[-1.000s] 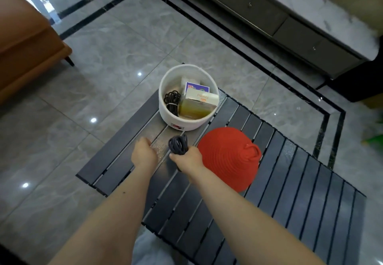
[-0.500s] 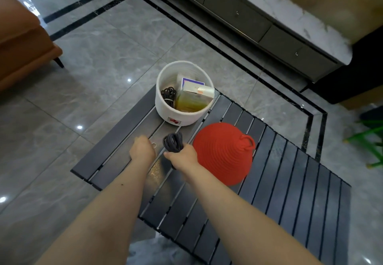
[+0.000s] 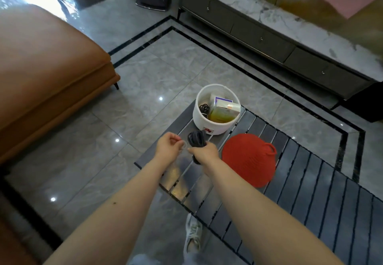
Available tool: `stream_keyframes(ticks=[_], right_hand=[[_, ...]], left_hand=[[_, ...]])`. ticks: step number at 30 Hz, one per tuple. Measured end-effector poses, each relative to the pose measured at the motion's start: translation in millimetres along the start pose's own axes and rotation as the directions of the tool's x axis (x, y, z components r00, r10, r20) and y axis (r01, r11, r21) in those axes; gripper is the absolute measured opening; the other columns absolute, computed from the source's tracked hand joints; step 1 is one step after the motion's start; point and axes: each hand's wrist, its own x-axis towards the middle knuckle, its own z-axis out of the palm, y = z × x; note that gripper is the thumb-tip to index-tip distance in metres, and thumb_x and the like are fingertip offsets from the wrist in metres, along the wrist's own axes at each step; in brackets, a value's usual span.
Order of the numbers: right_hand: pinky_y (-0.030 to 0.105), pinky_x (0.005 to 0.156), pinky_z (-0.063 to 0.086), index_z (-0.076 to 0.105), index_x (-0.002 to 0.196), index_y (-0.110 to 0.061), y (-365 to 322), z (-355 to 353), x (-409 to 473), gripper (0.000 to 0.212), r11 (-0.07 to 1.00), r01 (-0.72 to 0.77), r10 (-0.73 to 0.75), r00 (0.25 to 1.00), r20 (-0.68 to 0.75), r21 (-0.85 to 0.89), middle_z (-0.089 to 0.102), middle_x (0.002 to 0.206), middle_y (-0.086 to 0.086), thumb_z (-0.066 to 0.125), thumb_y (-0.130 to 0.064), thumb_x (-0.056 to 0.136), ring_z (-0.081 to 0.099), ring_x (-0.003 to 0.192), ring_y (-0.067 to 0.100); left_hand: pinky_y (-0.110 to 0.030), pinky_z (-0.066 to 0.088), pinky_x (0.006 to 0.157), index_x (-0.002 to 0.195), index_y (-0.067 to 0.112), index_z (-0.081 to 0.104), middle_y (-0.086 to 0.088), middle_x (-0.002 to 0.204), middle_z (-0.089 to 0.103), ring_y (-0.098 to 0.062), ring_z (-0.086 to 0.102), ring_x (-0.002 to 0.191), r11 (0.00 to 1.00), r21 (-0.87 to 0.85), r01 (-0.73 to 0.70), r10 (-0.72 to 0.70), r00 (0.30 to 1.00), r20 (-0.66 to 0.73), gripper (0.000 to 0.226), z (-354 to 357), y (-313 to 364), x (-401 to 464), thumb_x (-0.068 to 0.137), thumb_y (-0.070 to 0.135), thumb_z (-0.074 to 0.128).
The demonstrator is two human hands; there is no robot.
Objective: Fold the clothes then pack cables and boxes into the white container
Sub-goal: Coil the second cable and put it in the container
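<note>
While my right hand [image 3: 205, 152] grips the coiled black cable [image 3: 195, 139] above the dark slatted table [image 3: 310, 181], my left hand [image 3: 169, 147] pinches a small clear band [image 3: 183, 145].
Just beyond stands the round white container [image 3: 209, 124], holding boxes [image 3: 224, 111] and another black cable [image 3: 204, 108]; a red woven hat [image 3: 248, 160] lies right.

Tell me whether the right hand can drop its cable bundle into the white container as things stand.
Probably yes. The right hand grips the dark cable bundle just short of the white container, whose open top shows room beside the boxes.
</note>
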Motion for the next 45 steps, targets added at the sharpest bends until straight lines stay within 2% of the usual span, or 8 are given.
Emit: stream_keyframes(ticks=[14, 21, 26, 29, 33, 37, 40, 45], right_hand=[[0.035, 0.074, 0.049, 0.062, 0.090, -0.012, -63.1, 44.0, -132.3, 0.020, 0.972, 0.233, -0.235, 0.970, 0.063, 0.038, 0.063, 0.085, 0.010, 0.070, -0.010, 0.072, 0.059, 0.083, 0.024], [0.024, 0.055, 0.040, 0.058, 0.081, -0.014, -86.5, 61.2, -197.6, 0.009, 0.884, 0.446, -0.437, 0.895, 0.095, -0.139, 0.055, 0.067, 0.005, 0.063, -0.008, 0.076, 0.053, 0.063, 0.019], [0.021, 0.045, 0.031, 0.054, 0.075, -0.012, -93.2, 68.4, -227.1, 0.007, 0.851, 0.503, -0.493, 0.864, 0.104, -0.150, 0.046, 0.057, 0.001, 0.059, -0.007, 0.078, 0.044, 0.053, 0.014], [0.024, 0.049, 0.032, 0.049, 0.066, -0.014, -97.1, 71.6, -236.1, 0.018, 0.858, 0.508, -0.496, 0.857, 0.143, -0.070, 0.042, 0.058, 0.003, 0.058, -0.003, 0.078, 0.041, 0.054, 0.018], [0.025, 0.049, 0.028, 0.043, 0.059, -0.015, -98.7, 75.7, -246.6, 0.029, 0.854, 0.520, -0.508, 0.841, 0.186, -0.018, 0.038, 0.058, 0.004, 0.057, 0.000, 0.079, 0.034, 0.052, 0.016], [0.026, 0.050, 0.027, 0.040, 0.060, -0.013, -106.7, 79.6, -257.1, 0.030, 0.841, 0.540, -0.535, 0.822, 0.197, 0.033, 0.036, 0.059, 0.004, 0.057, 0.003, 0.079, 0.032, 0.055, 0.016], [0.026, 0.050, 0.027, 0.041, 0.062, -0.012, -119.8, 85.5, -268.1, 0.027, 0.824, 0.563, -0.563, 0.800, 0.206, 0.061, 0.038, 0.062, 0.007, 0.057, 0.003, 0.078, 0.033, 0.057, 0.017], [0.029, 0.052, 0.031, 0.043, 0.075, -0.009, -131.8, 77.7, -275.0, 0.021, 0.812, 0.577, -0.577, 0.774, 0.258, 0.086, 0.039, 0.070, 0.012, 0.056, 0.006, 0.080, 0.035, 0.059, 0.020]], left_hand=[[-0.022, 0.047, 0.060, 0.104, 0.002, 0.052, -0.005, 0.075, 0.057, -0.012, 0.054, 0.064, 0.983, -0.073, -0.168, 0.166, 0.986, -0.031, 0.013, -134.2, 77.5, -119.5, 0.091, 0.000, 0.054], [-0.027, 0.044, 0.064, 0.103, -0.005, 0.063, -0.014, 0.081, 0.060, -0.018, 0.053, 0.067, 0.904, 0.367, -0.219, 0.224, 0.974, 0.028, 0.017, -189.1, 93.3, -159.3, 0.093, 0.007, 0.054], [-0.023, 0.052, 0.062, 0.088, 0.006, 0.056, -0.006, 0.075, 0.056, -0.014, 0.056, 0.065, 0.999, -0.039, 0.034, -0.033, 0.999, 0.024, 0.009, -218.4, 111.7, -181.3, 0.094, 0.008, 0.050], [-0.031, 0.050, 0.069, 0.071, 0.006, 0.050, -0.007, 0.070, 0.051, -0.020, 0.055, 0.067, 0.891, -0.409, 0.194, -0.166, 0.981, 0.104, 0.020, -234.4, 117.7, -191.8, 0.089, 0.006, 0.041], [-0.031, 0.045, 0.065, 0.056, 0.013, 0.038, -0.002, 0.052, 0.042, -0.019, 0.047, 0.060, 0.701, -0.701, 0.128, -0.157, 0.987, 0.023, 0.033, -253.7, 127.8, -195.4, 0.089, 0.010, 0.038], [-0.024, 0.036, 0.050, 0.063, 0.013, 0.041, 0.006, 0.033, 0.031, -0.010, 0.033, 0.035, 0.574, -0.814, 0.090, -0.084, 0.995, 0.050, 0.039, -267.0, 138.4, -196.1, 0.100, 0.020, 0.033], [-0.015, 0.025, 0.033, 0.085, 0.003, 0.054, 0.009, 0.036, 0.033, -0.003, 0.024, 0.027, 0.668, -0.744, 0.004, 0.046, 0.998, 0.047, 0.033, -269.3, 144.4, -195.5, 0.102, 0.014, 0.028], [-0.011, 0.040, 0.040, 0.120, 0.002, 0.057, -0.004, 0.087, 0.067, -0.001, 0.048, 0.039, 0.784, -0.561, -0.265, 0.219, 0.964, -0.150, 0.030, -295.5, 148.1, -194.7, 0.096, -0.001, 0.039]])
